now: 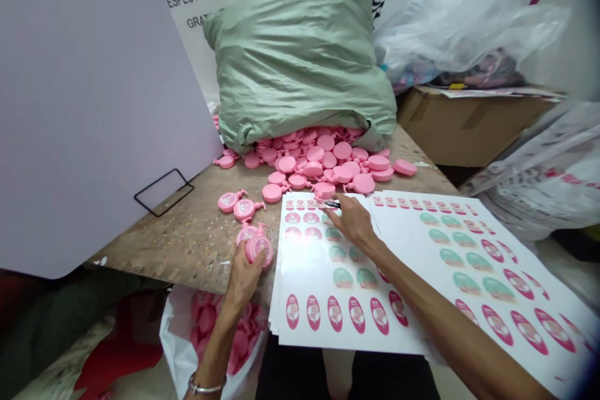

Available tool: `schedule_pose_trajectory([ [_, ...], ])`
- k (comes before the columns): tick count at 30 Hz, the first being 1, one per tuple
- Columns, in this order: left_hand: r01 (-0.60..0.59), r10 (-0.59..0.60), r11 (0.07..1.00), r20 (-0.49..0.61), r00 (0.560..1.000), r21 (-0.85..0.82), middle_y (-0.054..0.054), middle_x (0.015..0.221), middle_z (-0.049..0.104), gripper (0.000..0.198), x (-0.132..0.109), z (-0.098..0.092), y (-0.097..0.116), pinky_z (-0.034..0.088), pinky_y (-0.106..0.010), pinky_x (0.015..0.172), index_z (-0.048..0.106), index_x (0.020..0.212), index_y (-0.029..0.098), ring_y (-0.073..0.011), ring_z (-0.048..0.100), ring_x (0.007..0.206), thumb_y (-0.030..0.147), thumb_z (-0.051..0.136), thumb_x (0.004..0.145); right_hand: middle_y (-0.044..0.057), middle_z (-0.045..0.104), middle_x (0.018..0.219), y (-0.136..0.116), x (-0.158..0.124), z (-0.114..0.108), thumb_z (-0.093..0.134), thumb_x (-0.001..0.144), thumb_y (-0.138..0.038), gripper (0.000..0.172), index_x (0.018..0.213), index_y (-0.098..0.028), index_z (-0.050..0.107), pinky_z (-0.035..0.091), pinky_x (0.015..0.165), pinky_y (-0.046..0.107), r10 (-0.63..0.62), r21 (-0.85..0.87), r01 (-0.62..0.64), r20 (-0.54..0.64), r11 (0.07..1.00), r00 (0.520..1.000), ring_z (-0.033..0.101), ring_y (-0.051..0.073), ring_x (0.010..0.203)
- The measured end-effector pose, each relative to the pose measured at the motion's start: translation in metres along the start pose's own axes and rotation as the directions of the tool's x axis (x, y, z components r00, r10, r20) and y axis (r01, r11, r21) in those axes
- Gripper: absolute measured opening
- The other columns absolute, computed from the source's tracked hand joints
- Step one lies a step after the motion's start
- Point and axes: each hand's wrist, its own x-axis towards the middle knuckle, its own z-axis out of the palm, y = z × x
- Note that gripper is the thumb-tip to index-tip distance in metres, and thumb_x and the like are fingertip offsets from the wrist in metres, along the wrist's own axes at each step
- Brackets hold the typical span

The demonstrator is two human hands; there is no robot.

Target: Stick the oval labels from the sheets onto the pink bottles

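Note:
My left hand (244, 272) is closed around a flat, round pink plastic piece with a small pump-like top and a printed sticker (259, 250). Just behind it lies another stickered pink piece (247, 234), partly covered. My right hand (352, 219) pinches a thin black pen-like tool (333, 204) over the top of a white sticker sheet (307, 269); its exact kind is too small to tell. Pink and green printed stickers run in rows across this sheet. A plain pink piece (324, 190) lies just beyond the tool's tip.
Loose pink pieces (315, 154) spill from a green sack (304, 56) at the back. A second sticker sheet (422, 262) lies right. Below the table edge hangs a white bag (175, 331) of pink pieces. A white panel (94, 106) with a black wire stand (164, 192) is left.

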Motion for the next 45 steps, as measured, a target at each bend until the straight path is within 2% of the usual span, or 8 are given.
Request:
schedule_pose_trajectory([
  [5, -0.336, 0.434, 0.819, -0.118, 0.893, 0.465, -0.016, 0.130, 0.049, 0.045, 0.011, -0.010, 0.011, 0.036, -0.050, 0.103, 0.055, 0.122, 0.018, -0.0328, 0.045, 0.126, 0.034, 0.059, 0.081, 0.015, 0.068, 0.089, -0.008, 0.031, 0.001, 0.058, 0.081, -0.014, 0.011, 0.085, -0.012, 0.068, 0.042, 0.076, 0.035, -0.160, -0.048, 0.162, 0.043, 0.986, 0.986, 0.058, 0.026, 0.090],
  [8, -0.504, 0.585, 0.748, -0.070, 0.808, 0.432, -0.014, 0.135, 0.045, 0.038, 0.008, 0.001, 0.028, 0.033, -0.046, 0.108, 0.057, 0.120, 0.019, -0.0290, 0.039, 0.131, 0.030, 0.058, 0.083, 0.012, 0.068, 0.093, -0.004, 0.023, -0.023, 0.052, 0.085, -0.015, 0.019, 0.094, -0.015, 0.068, 0.042, 0.078, 0.032, -0.228, -0.009, 0.228, 0.027, 0.974, 0.973, 0.057, 0.023, 0.092],
  [11, -0.561, 0.573, 0.795, 0.018, 0.819, 0.229, -0.013, 0.124, 0.054, 0.030, 0.014, 0.026, 0.039, 0.036, -0.044, 0.106, 0.060, 0.110, 0.020, -0.0274, 0.045, 0.124, 0.028, 0.061, 0.082, 0.007, 0.069, 0.093, 0.007, 0.010, -0.044, 0.051, 0.084, -0.016, 0.021, 0.097, -0.018, 0.068, 0.043, 0.078, 0.031, -0.285, 0.071, 0.286, -0.015, 0.956, 0.958, 0.059, 0.020, 0.089],
  [18, -0.396, 0.398, 0.917, 0.085, 0.913, -0.041, -0.011, 0.106, 0.062, 0.021, 0.024, 0.072, 0.046, 0.050, -0.033, 0.075, 0.065, 0.099, 0.019, -0.0208, 0.060, 0.086, 0.023, 0.061, 0.079, 0.015, 0.062, 0.123, 0.016, 0.018, -0.017, 0.056, 0.081, -0.026, 0.052, 0.131, -0.014, 0.050, 0.043, 0.086, 0.036, -0.191, -0.053, 0.198, 0.117, 0.979, 0.975, 0.055, 0.027, 0.111],
  [23, -0.212, 0.234, 0.961, 0.118, 0.965, -0.175, -0.007, 0.091, 0.066, 0.015, 0.013, 0.066, 0.037, 0.046, -0.025, 0.064, 0.069, 0.086, 0.017, -0.0162, 0.060, 0.073, 0.025, 0.067, 0.074, 0.018, 0.069, 0.100, 0.017, 0.060, 0.007, 0.064, 0.074, -0.034, 0.038, 0.106, -0.013, 0.064, 0.043, 0.076, 0.034, -0.139, -0.056, 0.151, 0.173, 0.987, 0.975, 0.062, 0.030, 0.096],
  [30, -0.088, 0.135, 0.955, 0.148, 0.980, -0.285, -0.005, 0.083, 0.066, 0.026, 0.024, 0.065, 0.030, 0.052, -0.026, 0.065, 0.066, 0.086, 0.014, -0.0140, 0.062, 0.070, 0.039, 0.064, 0.079, 0.020, 0.069, 0.095, 0.022, 0.054, -0.019, 0.054, 0.080, -0.031, 0.028, 0.092, -0.009, 0.067, 0.041, 0.074, 0.034, -0.108, 0.069, 0.102, 0.095, 0.992, 0.990, 0.061, 0.029, 0.092],
  [37, 0.360, 0.054, 0.704, 0.551, 0.832, -0.612, -0.013, 0.106, 0.068, 0.042, 0.014, 0.082, 0.045, 0.059, -0.033, 0.070, 0.062, 0.109, 0.013, -0.0208, 0.068, 0.084, 0.037, 0.071, 0.076, 0.001, 0.065, 0.073, -0.009, -0.014, -0.020, 0.039, 0.091, -0.050, 0.042, 0.092, -0.017, 0.065, 0.042, 0.055, 0.025, -0.206, 0.541, 0.067, 0.200, 0.839, 0.958, 0.058, 0.015, 0.065],
  [45, 0.258, -0.111, 0.783, 0.280, 0.953, -0.566, -0.009, 0.085, 0.067, 0.045, 0.017, 0.078, 0.018, 0.060, -0.032, 0.063, 0.060, 0.100, 0.011, -0.0181, 0.068, 0.068, 0.041, 0.075, 0.071, 0.005, 0.063, 0.078, 0.006, -0.036, 0.007, 0.047, 0.089, -0.033, 0.018, 0.086, -0.019, 0.059, 0.037, 0.069, 0.032, -0.051, 0.256, 0.041, 0.032, 0.966, 0.998, 0.052, 0.020, 0.076],
])
